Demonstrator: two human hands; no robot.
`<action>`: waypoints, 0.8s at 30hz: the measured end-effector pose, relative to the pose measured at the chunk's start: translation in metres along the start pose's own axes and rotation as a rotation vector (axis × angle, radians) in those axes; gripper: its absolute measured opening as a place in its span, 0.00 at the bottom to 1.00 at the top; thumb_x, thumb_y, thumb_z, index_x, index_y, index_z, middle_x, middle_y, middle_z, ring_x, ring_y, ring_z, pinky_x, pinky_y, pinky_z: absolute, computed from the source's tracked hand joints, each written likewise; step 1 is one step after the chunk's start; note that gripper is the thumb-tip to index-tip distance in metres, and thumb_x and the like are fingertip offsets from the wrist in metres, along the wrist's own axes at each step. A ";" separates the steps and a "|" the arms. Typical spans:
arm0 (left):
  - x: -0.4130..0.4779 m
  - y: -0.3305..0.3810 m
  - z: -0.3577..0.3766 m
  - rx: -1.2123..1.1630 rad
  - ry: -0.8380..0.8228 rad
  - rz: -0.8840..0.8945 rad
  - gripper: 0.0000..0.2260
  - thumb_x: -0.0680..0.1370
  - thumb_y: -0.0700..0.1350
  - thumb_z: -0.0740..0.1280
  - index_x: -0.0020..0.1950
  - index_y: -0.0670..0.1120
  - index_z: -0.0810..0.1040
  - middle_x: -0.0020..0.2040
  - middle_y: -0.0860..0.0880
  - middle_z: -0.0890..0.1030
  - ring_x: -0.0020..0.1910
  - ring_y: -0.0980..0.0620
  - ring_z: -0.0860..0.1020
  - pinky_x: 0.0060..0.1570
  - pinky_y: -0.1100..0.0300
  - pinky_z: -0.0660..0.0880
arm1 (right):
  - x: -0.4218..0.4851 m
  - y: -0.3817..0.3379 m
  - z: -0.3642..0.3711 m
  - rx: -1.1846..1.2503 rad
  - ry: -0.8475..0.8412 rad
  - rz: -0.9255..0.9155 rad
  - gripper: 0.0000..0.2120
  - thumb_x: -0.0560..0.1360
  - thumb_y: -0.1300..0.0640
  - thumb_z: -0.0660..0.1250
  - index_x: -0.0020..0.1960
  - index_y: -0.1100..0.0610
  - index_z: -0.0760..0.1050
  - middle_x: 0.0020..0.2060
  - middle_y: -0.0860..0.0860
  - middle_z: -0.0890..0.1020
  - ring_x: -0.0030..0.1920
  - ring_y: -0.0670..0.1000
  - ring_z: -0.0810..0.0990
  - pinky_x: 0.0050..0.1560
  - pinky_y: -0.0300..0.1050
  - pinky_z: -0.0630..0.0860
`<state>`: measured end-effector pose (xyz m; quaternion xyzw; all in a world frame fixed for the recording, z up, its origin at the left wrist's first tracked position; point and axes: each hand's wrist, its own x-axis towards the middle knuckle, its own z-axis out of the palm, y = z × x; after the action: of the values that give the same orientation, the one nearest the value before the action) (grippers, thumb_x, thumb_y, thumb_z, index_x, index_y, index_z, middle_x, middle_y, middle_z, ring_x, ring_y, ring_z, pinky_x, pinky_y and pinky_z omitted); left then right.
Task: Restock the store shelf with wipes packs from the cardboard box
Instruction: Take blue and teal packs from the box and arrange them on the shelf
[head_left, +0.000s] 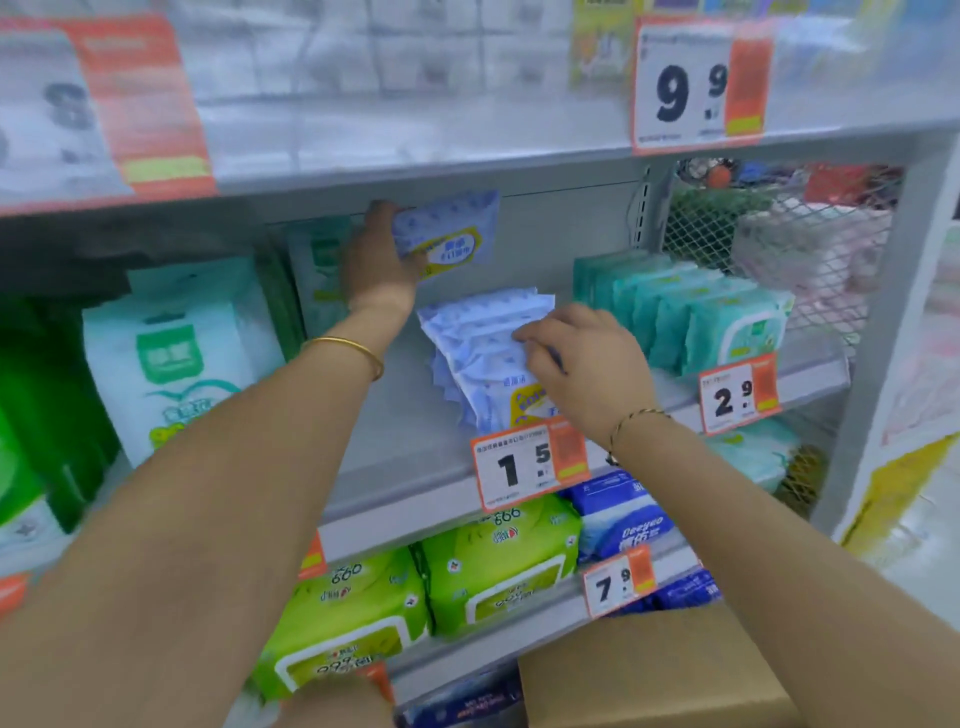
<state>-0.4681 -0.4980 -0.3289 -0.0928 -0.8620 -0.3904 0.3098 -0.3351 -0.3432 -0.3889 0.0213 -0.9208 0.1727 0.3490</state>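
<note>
My left hand (376, 257) is raised inside the middle shelf and grips a pale blue wipes pack (452, 234) by its left end, held just under the shelf above. Below it a row of several matching blue packs (480, 356) stands on the grey shelf (405, 457), leaning back. My right hand (582, 364) rests on the front of that row, fingertips pressing its top right edge. The brown cardboard box (649, 670) sits low at the bottom right; its inside is not visible.
Teal wipes packs (691, 312) fill the shelf to the right, white and green packs (171, 358) the left. Price tags 1.5 (524, 465) and 2.9 (737, 395) hang on the shelf edge. Lime green packs (498, 561) and dark blue packs (623, 519) fill the shelf below. A wire mesh panel (769, 234) closes the right end.
</note>
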 end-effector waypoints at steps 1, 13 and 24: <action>0.006 -0.001 0.006 0.022 -0.047 -0.010 0.18 0.72 0.43 0.69 0.61 0.45 0.73 0.58 0.42 0.79 0.56 0.41 0.77 0.49 0.52 0.72 | 0.000 0.002 0.001 0.004 0.020 -0.014 0.24 0.71 0.46 0.51 0.50 0.51 0.83 0.46 0.54 0.82 0.47 0.62 0.77 0.49 0.55 0.76; 0.021 -0.019 0.036 0.035 -0.691 -0.337 0.08 0.72 0.43 0.63 0.47 0.45 0.79 0.46 0.40 0.80 0.42 0.47 0.75 0.44 0.54 0.71 | 0.002 0.004 0.005 0.006 0.076 -0.049 0.22 0.71 0.49 0.51 0.48 0.51 0.83 0.44 0.52 0.83 0.43 0.61 0.78 0.45 0.53 0.76; -0.085 0.059 -0.021 0.001 -0.141 0.064 0.24 0.71 0.49 0.53 0.64 0.51 0.75 0.65 0.48 0.76 0.64 0.44 0.72 0.65 0.54 0.67 | -0.006 0.005 -0.013 -0.022 0.081 -0.074 0.26 0.74 0.46 0.47 0.58 0.55 0.79 0.53 0.54 0.82 0.54 0.60 0.78 0.57 0.51 0.71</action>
<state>-0.3673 -0.4660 -0.3336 -0.1475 -0.8786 -0.3720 0.2607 -0.3230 -0.3349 -0.3846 0.0443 -0.9064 0.1505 0.3923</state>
